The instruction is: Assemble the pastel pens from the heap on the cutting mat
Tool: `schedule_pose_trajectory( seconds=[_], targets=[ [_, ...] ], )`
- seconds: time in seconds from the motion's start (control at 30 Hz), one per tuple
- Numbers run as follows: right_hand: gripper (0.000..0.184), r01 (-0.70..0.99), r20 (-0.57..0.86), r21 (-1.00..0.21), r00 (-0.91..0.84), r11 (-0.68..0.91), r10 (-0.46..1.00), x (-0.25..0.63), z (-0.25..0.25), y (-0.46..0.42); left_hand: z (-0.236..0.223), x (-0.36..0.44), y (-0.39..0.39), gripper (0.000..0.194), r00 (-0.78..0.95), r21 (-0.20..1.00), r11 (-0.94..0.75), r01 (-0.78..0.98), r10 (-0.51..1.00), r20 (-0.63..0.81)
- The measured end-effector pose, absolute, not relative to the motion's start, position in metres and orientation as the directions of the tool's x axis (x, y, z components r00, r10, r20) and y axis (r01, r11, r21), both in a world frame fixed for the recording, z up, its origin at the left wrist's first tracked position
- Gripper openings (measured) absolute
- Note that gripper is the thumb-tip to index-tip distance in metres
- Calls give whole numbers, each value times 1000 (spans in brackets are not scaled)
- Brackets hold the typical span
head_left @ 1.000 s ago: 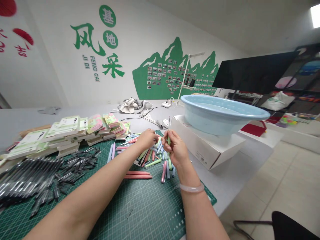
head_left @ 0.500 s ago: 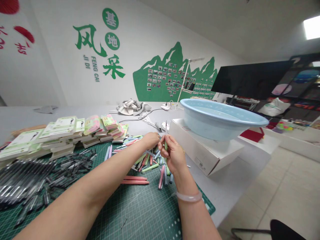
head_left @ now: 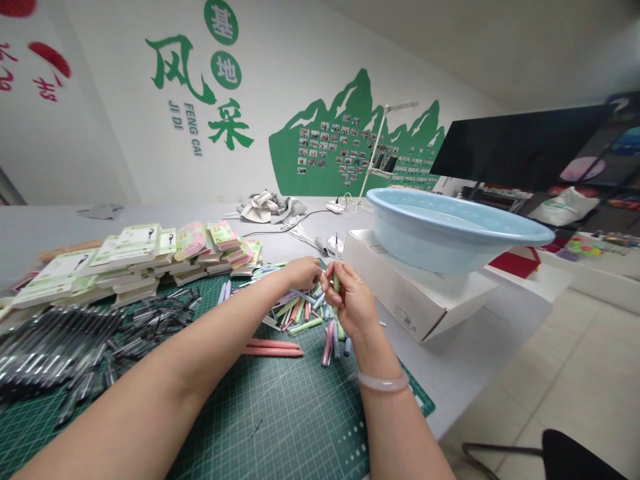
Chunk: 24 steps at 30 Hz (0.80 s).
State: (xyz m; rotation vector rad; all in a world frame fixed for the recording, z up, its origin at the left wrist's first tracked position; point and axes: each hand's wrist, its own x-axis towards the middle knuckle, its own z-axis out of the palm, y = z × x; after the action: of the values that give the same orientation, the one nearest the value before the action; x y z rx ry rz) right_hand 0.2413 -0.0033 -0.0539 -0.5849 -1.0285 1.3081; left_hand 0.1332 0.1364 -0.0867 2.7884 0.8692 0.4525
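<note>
My right hand (head_left: pixel 351 303) is closed around a light green pen (head_left: pixel 337 283), its thin pale tip end pointing up. My left hand (head_left: pixel 305 272) is beside it, fingers pinched together near the pen; whatever they hold is too small or hidden to make out. Under and around both hands lies a heap of pastel pen parts (head_left: pixel 306 325) in green, blue, pink and white. Closer to me, two coral-pink pens (head_left: pixel 274 351) lie side by side on the green cutting mat (head_left: pixel 235 420).
Left of the arms are many dark clear-barrelled pens (head_left: pixel 65 340) and stacked small boxes (head_left: pixel 135 247). At the right, a white box (head_left: pixel 400 287) carries a wide light blue basin (head_left: pixel 450 230). Grey cloths (head_left: pixel 270 207) and a cable lie farther back.
The view has shifted slightly, so everything sits a little farther right and higher. Both hands keep nearly the same pose, with the green pen still in the right one.
</note>
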Motion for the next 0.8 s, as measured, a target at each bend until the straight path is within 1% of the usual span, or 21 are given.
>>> schedule_pose_trajectory(
  seconds=[0.13,0.23,0.3,0.37,0.43,0.47,0.5,0.53,0.57,0.6,0.63,0.7,0.8],
  targets=[
    [21,-492,285,-844,-74,214,956,239,-55,-4,-83,115,132,12,681,415,-721,556,680,269],
    [21,-482,281,-852,-87,207,956,238,-57,-3,-81,98,124,10,542,542,-607,582,786,298],
    [23,-467,270,-863,-106,192,957,235,-60,-3,-79,84,114,8,447,628,-537,563,837,315],
    [25,-444,258,-878,-131,176,957,228,-63,-3,-75,68,99,10,391,705,-496,507,861,325],
    [27,-412,248,-897,-170,160,954,218,-66,-3,-71,51,81,19,362,775,-469,422,872,330],
    [27,-389,241,-909,-198,150,950,212,-69,-4,-69,42,71,25,351,821,-450,351,876,330],
    [28,-367,237,-919,-218,145,947,205,-71,-5,-66,33,61,33,318,924,-359,133,898,304],
    [28,-347,231,-927,-232,142,945,199,-73,-7,-65,25,51,40,293,961,-275,-39,916,274],
    [28,-327,222,-936,-263,130,939,193,-76,-8,-63,18,42,42,274,965,-210,-157,930,246],
    [28,-307,218,-944,-292,125,931,187,-79,-9,-61,12,35,40,246,956,-161,-244,944,222],
    [28,-287,212,-951,-319,119,924,182,-82,-10,-60,7,28,37,216,946,-132,-296,956,201],
    [27,-253,199,-961,-365,108,910,174,-87,-12,-58,1,19,31,152,927,-112,-357,973,176],
    [27,-231,191,-967,-394,104,899,168,-92,-14,-55,-1,12,28,86,902,-112,-417,983,162]
  ],
)
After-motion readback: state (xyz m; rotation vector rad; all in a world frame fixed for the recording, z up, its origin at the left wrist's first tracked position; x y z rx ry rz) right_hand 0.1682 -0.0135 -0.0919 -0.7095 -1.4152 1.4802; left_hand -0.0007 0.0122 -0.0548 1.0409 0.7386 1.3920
